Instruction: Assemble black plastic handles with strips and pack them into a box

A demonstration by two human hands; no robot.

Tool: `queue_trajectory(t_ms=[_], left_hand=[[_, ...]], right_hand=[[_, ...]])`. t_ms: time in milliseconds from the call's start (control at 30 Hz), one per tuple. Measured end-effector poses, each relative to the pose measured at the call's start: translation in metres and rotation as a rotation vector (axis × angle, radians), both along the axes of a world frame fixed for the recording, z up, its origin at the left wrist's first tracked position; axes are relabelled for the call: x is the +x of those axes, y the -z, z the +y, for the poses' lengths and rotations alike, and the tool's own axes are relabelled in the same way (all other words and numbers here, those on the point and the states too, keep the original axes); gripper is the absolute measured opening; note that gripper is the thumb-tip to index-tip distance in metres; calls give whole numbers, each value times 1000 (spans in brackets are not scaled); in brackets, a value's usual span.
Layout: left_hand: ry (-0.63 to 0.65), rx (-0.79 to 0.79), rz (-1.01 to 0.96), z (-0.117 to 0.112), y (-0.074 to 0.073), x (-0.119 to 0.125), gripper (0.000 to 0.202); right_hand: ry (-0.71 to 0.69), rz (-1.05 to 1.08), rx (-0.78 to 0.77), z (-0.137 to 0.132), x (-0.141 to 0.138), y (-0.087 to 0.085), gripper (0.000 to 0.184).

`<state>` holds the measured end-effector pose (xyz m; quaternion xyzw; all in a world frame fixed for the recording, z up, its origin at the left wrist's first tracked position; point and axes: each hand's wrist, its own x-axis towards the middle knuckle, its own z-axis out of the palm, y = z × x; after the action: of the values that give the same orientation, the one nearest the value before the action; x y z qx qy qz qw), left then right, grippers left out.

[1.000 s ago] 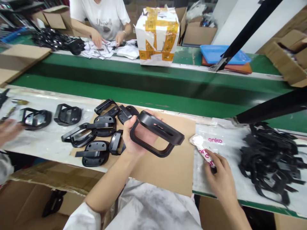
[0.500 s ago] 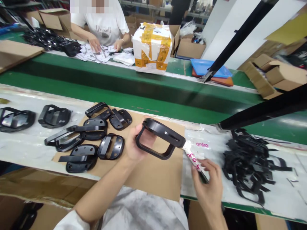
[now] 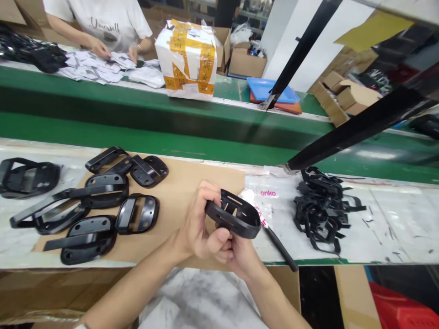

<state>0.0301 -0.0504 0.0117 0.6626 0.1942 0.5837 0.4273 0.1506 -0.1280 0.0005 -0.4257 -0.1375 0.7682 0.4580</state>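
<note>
A black plastic bracket [image 3: 236,215], an oval ring-like piece with slots inside, is held up over the cardboard sheet. My left hand [image 3: 202,219] is closed around its left end, fingers on top and thumb below. Beneath it, my right hand [image 3: 236,256] is closed against the underside; the bracket and the left hand hide most of its fingers. A tool with a black handle [image 3: 281,249] lies on the bench to the right, its other end wrapped in white film with pink print. No hand touches it.
Several similar black brackets [image 3: 137,213] lie left on the cardboard sheet [image 3: 181,178]. A tangled pile of black plastic strips [image 3: 320,210] is on the right, near a slanted black post [image 3: 343,132]. Across the green bench, a person [image 3: 106,27] handles white papers beside a taped box [image 3: 187,59].
My right hand has let go of the black-handled tool, now on the bench, and joined the left at the bracket. The bracket has turned over. The view has shifted right.
</note>
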Motion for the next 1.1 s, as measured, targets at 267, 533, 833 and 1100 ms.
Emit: queue_trajectory(t_ms=[267,533,833,1100], left_hand=[[62,-354,-254,-2,18,6,36],[21,-896,-595,3,-9,10,35],[45,-882,-563,2,-25,-14,38],[-197,-619,-361,6,-67,-128,67]], right_hand=[[137,-16,10,-11,-13,-2,63],[65,20,319,-18,2,-14,37],[-6,-418,390,-22,23,7,38],[-24,-965,401,-20,46,57,52]])
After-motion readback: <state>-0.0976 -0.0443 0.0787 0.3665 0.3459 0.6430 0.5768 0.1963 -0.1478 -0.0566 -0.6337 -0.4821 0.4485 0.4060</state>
